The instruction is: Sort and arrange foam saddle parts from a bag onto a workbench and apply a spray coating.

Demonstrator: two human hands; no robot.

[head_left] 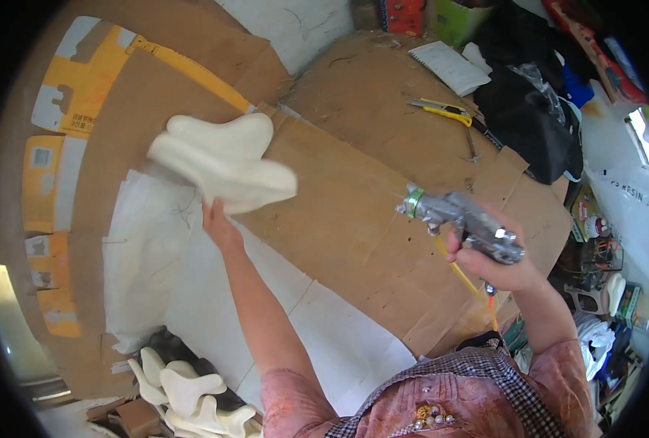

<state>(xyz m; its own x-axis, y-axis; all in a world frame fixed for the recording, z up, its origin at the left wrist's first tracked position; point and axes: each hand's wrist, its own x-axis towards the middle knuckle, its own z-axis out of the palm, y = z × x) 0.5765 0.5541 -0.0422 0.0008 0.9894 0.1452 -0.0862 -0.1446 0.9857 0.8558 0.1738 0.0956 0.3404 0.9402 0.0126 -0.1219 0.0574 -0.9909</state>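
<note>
My left hand [221,221] grips the near edge of a cream, curved foam pad [240,182], which is slightly blurred. Just beyond it, a second pad [229,133] of like shape lies on the cardboard, partly covered by the first. On the right, my right hand [501,266] is wrapped round the handle of a metal spray gun [459,212]. A green ring circles the gun's front end, and its nozzle points left toward the pads. From below the gun a yellow hose [458,271] runs down toward my body.
Brown cardboard [339,190] covers the table, with white sheeting [156,270] at the left. More cream pads [189,390] are heaped at the lower left. Toward the back right lie a yellow utility knife [441,109], a notebook [452,67] and black cloth [518,109].
</note>
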